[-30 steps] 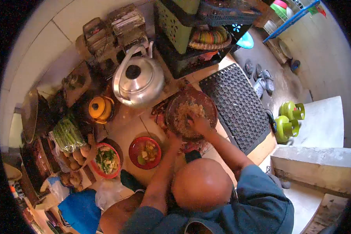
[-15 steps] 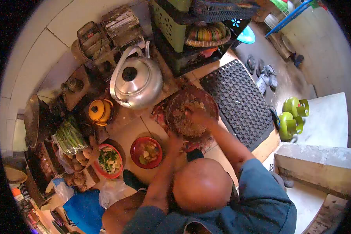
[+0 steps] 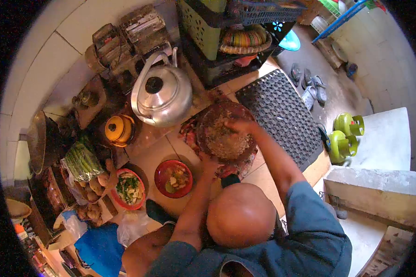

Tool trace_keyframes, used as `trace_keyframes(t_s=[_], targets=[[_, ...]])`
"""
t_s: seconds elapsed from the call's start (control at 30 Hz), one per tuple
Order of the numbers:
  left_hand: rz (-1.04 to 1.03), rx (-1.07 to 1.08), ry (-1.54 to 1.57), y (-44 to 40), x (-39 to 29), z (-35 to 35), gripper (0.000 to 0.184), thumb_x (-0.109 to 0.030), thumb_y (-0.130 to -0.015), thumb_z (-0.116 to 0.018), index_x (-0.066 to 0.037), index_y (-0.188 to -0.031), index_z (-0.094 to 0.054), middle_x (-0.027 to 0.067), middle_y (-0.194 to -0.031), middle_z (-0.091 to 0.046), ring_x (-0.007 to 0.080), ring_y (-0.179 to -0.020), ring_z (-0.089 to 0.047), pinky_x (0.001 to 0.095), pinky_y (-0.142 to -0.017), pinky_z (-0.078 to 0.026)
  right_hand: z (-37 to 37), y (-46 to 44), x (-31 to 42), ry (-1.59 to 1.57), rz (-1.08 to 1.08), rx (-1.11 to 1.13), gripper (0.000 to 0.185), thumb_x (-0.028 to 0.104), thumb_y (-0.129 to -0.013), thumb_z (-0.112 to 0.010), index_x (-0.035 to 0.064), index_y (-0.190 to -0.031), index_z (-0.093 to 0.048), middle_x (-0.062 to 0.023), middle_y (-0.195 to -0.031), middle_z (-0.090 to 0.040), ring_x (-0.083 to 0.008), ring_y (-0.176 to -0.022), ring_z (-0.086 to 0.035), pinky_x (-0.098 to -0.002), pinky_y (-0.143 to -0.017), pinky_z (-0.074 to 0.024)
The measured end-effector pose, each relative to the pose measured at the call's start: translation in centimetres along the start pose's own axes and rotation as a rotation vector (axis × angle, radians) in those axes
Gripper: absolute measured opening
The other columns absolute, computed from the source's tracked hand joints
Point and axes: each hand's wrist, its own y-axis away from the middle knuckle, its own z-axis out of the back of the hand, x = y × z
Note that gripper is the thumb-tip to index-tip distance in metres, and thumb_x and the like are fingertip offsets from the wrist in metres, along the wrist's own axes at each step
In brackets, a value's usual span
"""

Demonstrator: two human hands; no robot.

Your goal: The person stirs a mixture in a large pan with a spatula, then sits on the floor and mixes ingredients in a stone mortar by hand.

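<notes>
A wide dark brown mortar (image 3: 203, 134) sits on a reddish patterned cloth (image 3: 189, 138) on the tiled floor, with coarse pale mash (image 3: 224, 144) spread inside it. My right hand (image 3: 241, 126) reaches into its far right side, fingers closed; whatever they grip is mostly hidden. At the near left rim, my left hand (image 3: 210, 164) is closed against the mortar and steadies it. Close to that forearm stands a red bowl (image 3: 160, 188) with pale and green pieces of food. Left of it is a red-rimmed plate (image 3: 140, 197) of chopped greens and pale chunks.
A large metal kettle (image 3: 171, 99) stands beyond the bowls, beside a small orange pot (image 3: 118, 130). Bagged green vegetables (image 3: 82, 162) lie at left. A black studded mat (image 3: 284, 120) borders the mortar's right side. Green gas cylinders (image 3: 341, 147) stand farther right.
My right hand has shifted up and to the right inside the mortar, uncovering more of the mash. My left hand stays at the rim.
</notes>
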Motion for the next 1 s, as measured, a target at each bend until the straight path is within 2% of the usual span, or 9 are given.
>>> trace_keyframes(t_s=[0.17, 0.2, 0.27, 0.33, 0.47, 0.63, 0.77, 0.9, 1.0], targets=[[-0.006, -0.005, 0.011, 0.2, 0.6, 0.2, 0.075, -0.017, -0.083, -0.061, 0.004, -0.139, -0.015, 0.0281, -0.132, -0.037, 0.0389, -0.101, -0.056, 0.0470, -0.080, -0.051, -2.7, 1.0, 0.2, 0.251, 0.377, -0.324, 0.050, 0.041, -0.092, -0.046, 0.0166, -0.135, -0.040, -0.0216, -0.123, -0.053, -0.0373, -0.103, -0.057, -0.0482, -0.087, -0.0460], [-0.006, -0.004, 0.009, 0.2, 1.0, 0.2, 0.075, -0.017, -0.083, -0.061, 0.004, -0.139, -0.015, 0.0281, -0.131, -0.038, 0.0387, -0.101, -0.056, 0.0467, -0.080, -0.051, -5.9, 5.0, 2.3, 0.248, 0.185, -0.236, 0.049, 0.041, -0.092, -0.046, 0.0168, -0.134, -0.041, -0.0230, -0.120, -0.054, -0.0371, -0.102, -0.058, -0.0483, -0.086, -0.0460], [-0.011, -0.011, 0.016, -0.1, 1.0, -0.2, 0.076, -0.016, -0.083, -0.061, 0.005, -0.139, -0.014, 0.0280, -0.131, -0.038, 0.0382, -0.101, -0.056, 0.0461, -0.080, -0.051, -10.5, 4.4, 0.3, 0.581, 0.313, -0.722, 0.049, 0.042, -0.092, -0.045, 0.0168, -0.134, -0.041, -0.0241, -0.113, -0.057, -0.0378, -0.099, -0.059, -0.0478, -0.086, -0.0463], [-0.010, -0.015, 0.024, 0.1, 1.3, -0.5, 0.076, -0.016, -0.083, -0.061, 0.005, -0.139, -0.014, 0.0279, -0.130, -0.039, 0.0378, -0.101, -0.056, 0.0455, -0.079, -0.051, -10.5, 4.6, -0.1, 0.615, 0.324, -0.798, 0.049, 0.042, -0.092, -0.044, 0.0172, -0.134, -0.041, -0.0243, -0.110, -0.059, -0.0386, -0.098, -0.060, -0.0479, -0.086, -0.0463], [-0.028, -0.019, 0.035, -0.2, 1.5, -0.8, 0.076, -0.015, -0.082, -0.061, 0.005, -0.138, -0.014, 0.0278, -0.129, -0.041, 0.0369, -0.101, -0.056, 0.0444, -0.078, -0.052, -2.8, 0.9, -1.0, 0.204, 0.182, -0.080, 0.050, 0.042, -0.092, -0.043, 0.0180, -0.135, -0.040, -0.0229, -0.105, -0.062, -0.0405, -0.093, -0.061, -0.0494, -0.082, -0.0473], [-0.086, -0.088, 0.102, -1.8, 4.6, -2.5, 0.077, -0.014, -0.082, -0.062, 0.006, -0.138, -0.013, 0.0276, -0.127, -0.042, 0.0359, -0.101, -0.056, 0.0430, -0.078, -0.052, -8.9, 7.3, 2.3, 0.639, 0.695, -0.622, 0.054, 0.043, -0.091, -0.044, 0.0151, -0.137, -0.038, -0.0244, -0.099, -0.063, -0.0426, -0.087, -0.062, -0.0494, -0.076, -0.0489], [-0.022, -0.107, -0.069, -1.2, 1.6, -1.8, 0.078, -0.014, -0.081, -0.062, 0.008, -0.137, -0.012, 0.0278, -0.124, -0.045, 0.0337, -0.100, -0.056, 0.0406, -0.075, -0.052, -7.8, 5.8, 2.6, 0.531, 0.388, -0.487, 0.058, 0.045, -0.090, -0.045, 0.0154, -0.139, -0.035, -0.0226, -0.094, -0.065, -0.0414, -0.087, -0.063, -0.0477, -0.077, -0.0491], [0.044, -0.031, -0.256, -0.7, -2.5, 0.9, 0.081, -0.014, -0.080, -0.061, 0.008, -0.138, -0.009, 0.0293, -0.123, -0.044, 0.0344, -0.101, -0.055, 0.0409, -0.073, -0.053, 0.8, -0.2, 2.8, 0.215, 0.645, -0.029, 0.058, 0.043, -0.090, -0.048, 0.0171, -0.140, -0.034, -0.0229, -0.105, -0.061, -0.0378, -0.098, -0.060, -0.0446, -0.084, -0.0473], [0.085, -0.001, -0.285, 0.1, -1.6, 0.1, 0.083, -0.014, -0.080, -0.061, 0.008, -0.138, -0.006, 0.0306, -0.124, -0.042, 0.0365, -0.101, -0.054, 0.0424, -0.073, -0.053, -0.2, 2.9, 4.3, 0.154, 0.224, -0.073, 0.058, 0.042, -0.090, -0.049, 0.0175, -0.140, -0.035, -0.0260, -0.116, -0.056, -0.0353, -0.108, -0.056, -0.0441, -0.091, -0.0447]])
